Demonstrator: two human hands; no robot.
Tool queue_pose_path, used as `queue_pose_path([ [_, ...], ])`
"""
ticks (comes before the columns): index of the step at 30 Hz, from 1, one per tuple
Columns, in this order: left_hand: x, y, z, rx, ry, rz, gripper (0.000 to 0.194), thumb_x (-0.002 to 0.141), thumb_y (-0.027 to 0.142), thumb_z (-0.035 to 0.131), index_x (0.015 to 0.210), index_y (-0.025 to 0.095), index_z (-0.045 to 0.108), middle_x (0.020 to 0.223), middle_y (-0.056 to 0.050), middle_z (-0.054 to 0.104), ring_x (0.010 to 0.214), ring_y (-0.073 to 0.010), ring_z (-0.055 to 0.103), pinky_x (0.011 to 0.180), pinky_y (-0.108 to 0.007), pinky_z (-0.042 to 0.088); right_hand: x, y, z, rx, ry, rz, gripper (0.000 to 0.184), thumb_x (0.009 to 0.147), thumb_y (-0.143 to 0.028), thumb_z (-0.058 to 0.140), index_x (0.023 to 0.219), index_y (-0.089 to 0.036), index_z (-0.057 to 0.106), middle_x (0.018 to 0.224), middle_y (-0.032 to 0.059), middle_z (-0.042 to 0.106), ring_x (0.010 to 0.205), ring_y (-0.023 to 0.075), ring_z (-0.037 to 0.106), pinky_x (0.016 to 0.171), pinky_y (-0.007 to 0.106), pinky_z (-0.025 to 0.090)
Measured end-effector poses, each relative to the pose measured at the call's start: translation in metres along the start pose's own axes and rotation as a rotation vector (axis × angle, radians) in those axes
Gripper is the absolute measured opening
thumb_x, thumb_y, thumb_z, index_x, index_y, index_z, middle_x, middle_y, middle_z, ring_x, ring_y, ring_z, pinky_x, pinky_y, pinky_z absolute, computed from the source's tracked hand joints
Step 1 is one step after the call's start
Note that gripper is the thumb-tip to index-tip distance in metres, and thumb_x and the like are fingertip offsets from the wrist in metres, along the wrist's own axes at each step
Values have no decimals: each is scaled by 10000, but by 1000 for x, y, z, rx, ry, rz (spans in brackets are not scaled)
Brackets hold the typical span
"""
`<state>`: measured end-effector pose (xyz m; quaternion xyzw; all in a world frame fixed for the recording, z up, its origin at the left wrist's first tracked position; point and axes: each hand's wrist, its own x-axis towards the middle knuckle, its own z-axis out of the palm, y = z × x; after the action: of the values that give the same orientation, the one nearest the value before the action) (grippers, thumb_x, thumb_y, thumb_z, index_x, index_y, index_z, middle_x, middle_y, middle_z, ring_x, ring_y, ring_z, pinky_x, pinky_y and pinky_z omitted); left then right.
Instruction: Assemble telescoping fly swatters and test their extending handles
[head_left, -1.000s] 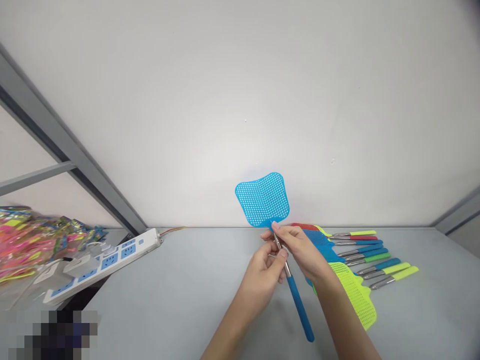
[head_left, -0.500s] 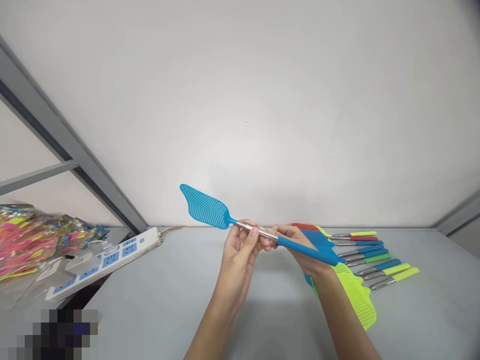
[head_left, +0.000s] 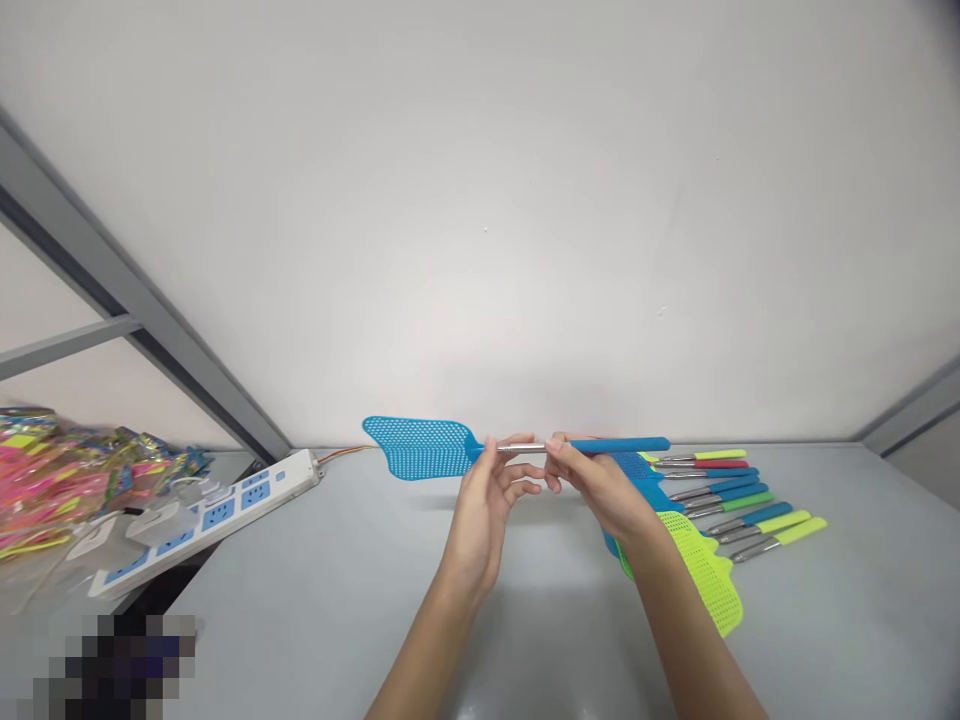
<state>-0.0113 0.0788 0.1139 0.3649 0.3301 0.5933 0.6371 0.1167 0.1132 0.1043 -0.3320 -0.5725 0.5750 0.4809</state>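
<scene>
a blue plastic fly swatter [head_left: 420, 448] sits level across our two hands, held up above the table, with its mesh head out to the left and its long handle running right. our left hand [head_left: 484, 510] is closed in a light pinch on the steel shaft [head_left: 521, 447] just behind the head, its thumb and forefinger on the metal and its other fingers curled loosely below. our right hand [head_left: 600, 487] grips the same shaft further along, its fingertips [head_left: 556, 446] close to where the steel meets the blue rubber grip [head_left: 619, 444], which sticks out past that hand. the two hands are close together, with only a small gap between them.

just beyond our right hand, a fan of other fly swatters [head_left: 720, 490] lies on the grey table [head_left: 337, 600]. a yellow-green mesh head [head_left: 701, 570] is nearest to us, and the steel handles point right, ending in yellow, red, blue and green grips.

further left on the table, well apart from our hands, is a white power strip [head_left: 296, 470] with blue sockets and an orange wire [head_left: 345, 453] at its end. past it is a heap of shiny pink and yellow packets [head_left: 52, 480]. a white wall [head_left: 480, 220] rises behind the table.
</scene>
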Motion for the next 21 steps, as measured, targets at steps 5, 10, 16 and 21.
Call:
queue_pose_path([
  [5, 1, -12, 2, -64, 84, 75, 369, 807, 390, 368, 1022, 156, 556, 1062, -89, 531, 797, -161, 547, 681, -283, 436, 0, 5, 3, -23, 139, -90, 384, 720, -303, 516, 392, -181, 356, 416, -37, 335, 456, 100, 335, 497, 260, 267],
  [10, -2, -21, 12, -63, 157, 230, 336, 817, 360, 370, 1115, 241, 469, 1141, -62, 501, 894, -156, 515, 677, -266, 435, 2, 19, 23, 226, 344, -199, 440, 681, -254, 504, 340, -197, 232, 354, -55, 189, 364, 81, 213, 415, 267, 211],
  [16, -1, -23, 12, -105, 139, 301, 316, 832, 380, 310, 959, 203, 539, 1131, -70, 509, 912, -169, 509, 702, -288, 431, 3, 19, 25, 470, 363, -217, 388, 648, -194, 423, 336, -201, 194, 333, -48, 159, 343, 88, 213, 403, 272, 216],
  [21, -1, -21, 8, -16, 156, 321, 312, 821, 343, 370, 1075, 212, 496, 1087, -65, 538, 910, -162, 503, 741, -291, 406, 1, 11, 19, 538, 264, -223, 379, 657, -187, 413, 321, -196, 239, 336, -39, 170, 359, 95, 235, 417, 273, 219],
])
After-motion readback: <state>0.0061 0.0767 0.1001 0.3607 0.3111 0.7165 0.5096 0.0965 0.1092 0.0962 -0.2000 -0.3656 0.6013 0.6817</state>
